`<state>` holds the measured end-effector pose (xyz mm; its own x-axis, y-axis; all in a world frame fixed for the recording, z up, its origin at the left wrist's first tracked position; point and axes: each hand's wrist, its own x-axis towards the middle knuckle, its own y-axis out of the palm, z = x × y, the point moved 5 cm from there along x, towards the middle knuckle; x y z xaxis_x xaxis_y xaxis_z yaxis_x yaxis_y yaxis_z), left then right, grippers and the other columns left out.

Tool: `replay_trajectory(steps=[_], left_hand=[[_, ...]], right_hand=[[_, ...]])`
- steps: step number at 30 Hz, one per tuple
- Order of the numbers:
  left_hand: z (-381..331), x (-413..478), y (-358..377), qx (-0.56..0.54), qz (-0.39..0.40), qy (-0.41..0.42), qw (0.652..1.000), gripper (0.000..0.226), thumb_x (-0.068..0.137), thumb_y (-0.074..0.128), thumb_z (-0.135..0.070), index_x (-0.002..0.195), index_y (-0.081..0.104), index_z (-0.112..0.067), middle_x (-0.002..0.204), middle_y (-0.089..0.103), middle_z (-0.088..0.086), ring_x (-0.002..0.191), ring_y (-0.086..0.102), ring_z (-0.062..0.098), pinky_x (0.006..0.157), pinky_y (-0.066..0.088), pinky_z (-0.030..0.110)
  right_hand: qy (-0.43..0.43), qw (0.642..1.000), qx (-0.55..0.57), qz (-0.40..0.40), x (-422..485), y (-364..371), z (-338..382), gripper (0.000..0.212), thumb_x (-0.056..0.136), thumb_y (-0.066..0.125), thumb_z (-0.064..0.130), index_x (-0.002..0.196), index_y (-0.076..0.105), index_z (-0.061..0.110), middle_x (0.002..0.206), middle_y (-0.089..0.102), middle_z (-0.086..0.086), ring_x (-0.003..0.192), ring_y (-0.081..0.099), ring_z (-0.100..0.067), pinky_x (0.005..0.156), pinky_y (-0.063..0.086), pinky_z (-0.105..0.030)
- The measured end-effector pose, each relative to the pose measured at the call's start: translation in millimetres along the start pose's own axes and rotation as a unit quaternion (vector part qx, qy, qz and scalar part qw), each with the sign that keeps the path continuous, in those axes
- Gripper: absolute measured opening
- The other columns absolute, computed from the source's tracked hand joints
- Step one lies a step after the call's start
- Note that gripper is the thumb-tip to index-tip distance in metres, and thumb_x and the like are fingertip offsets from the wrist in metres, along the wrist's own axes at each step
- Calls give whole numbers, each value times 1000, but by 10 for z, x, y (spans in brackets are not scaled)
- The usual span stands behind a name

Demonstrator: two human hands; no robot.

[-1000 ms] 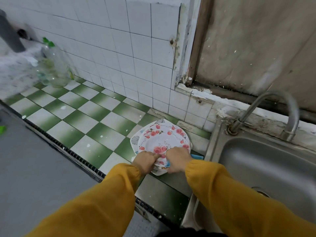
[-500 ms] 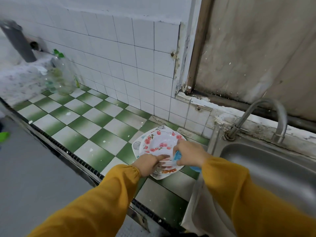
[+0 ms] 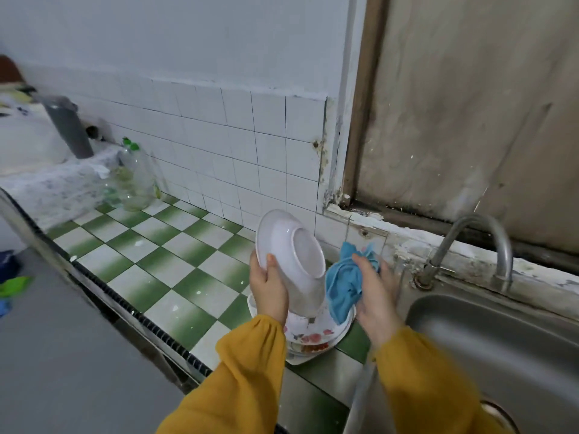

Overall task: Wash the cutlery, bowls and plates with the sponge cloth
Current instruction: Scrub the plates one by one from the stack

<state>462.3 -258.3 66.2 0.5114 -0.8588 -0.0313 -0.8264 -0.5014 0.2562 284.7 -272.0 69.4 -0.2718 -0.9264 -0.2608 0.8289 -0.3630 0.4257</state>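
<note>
The left hand (image 3: 269, 289) is gripping a smooth white round plate (image 3: 289, 255), tilted above the floral stack (image 3: 308, 335); the right hand (image 3: 374, 292) is clutching a crumpled blue sponge cloth (image 3: 343, 285) beside the steel sink's rim (image 3: 407, 311).

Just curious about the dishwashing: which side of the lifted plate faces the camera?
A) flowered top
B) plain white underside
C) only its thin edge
B: the left hand grips the plate tilted up, plain white base ring towards the camera; the right hand holds the cloth.
</note>
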Motion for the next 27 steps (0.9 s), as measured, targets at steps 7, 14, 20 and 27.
replay_trajectory(steps=[7, 14, 20, 27], left_hand=[[-609, -179, 111, -18, 71, 110, 991, 41, 103, 42, -14, 142, 41, -26, 133, 49, -16, 107, 55, -8, 82, 51, 11], [-809, -189, -35, -62, 70, 130, 987, 40, 101, 48, -9, 124, 55, -41, 143, 52, 0, 128, 53, 22, 106, 46, 43], [-951, -360, 10, -42, 111, 166, 979, 39, 99, 49, -7, 129, 52, -33, 139, 53, -8, 122, 54, 1, 101, 47, 24], [-1179, -432, 94, -41, 145, 213, 965, 37, 102, 37, 0, 131, 49, -19, 123, 59, -15, 110, 59, -7, 91, 46, 11]], right_hand=[[-238, 933, -270, -17, 117, 398, 372, 40, 100, 51, 19, 140, 48, 19, 142, 48, 0, 128, 45, -17, 101, 36, -27], [-480, 766, -323, 280, -506, 812, 435, 53, 96, 53, 12, 147, 37, 15, 155, 27, 11, 149, 15, -9, 117, 18, -17], [-328, 912, -233, 78, -112, 639, 800, 36, 99, 54, 14, 135, 55, 15, 133, 51, 8, 133, 45, -17, 98, 35, -10], [-535, 734, -353, 224, -723, 919, 799, 46, 91, 59, 12, 137, 53, 13, 134, 51, 8, 129, 46, -8, 111, 34, -19]])
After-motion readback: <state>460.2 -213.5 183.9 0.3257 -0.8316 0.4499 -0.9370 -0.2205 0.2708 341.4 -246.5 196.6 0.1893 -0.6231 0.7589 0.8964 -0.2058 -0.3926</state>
